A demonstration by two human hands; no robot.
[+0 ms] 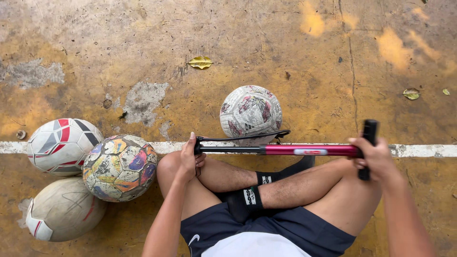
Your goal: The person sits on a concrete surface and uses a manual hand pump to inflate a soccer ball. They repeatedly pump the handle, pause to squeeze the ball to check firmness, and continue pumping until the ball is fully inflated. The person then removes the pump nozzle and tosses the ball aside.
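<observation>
Hands grip pump along white line.

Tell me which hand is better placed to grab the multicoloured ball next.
Left, probably. The left hand grips the pump at its hose end, right beside the multicoloured ball. The right hand holds the black handle at the far end, across both legs.

Magenta pump with a black handle; balls – one multicoloured patchwork, one white with red-grey panels; floor worn yellow.
</observation>
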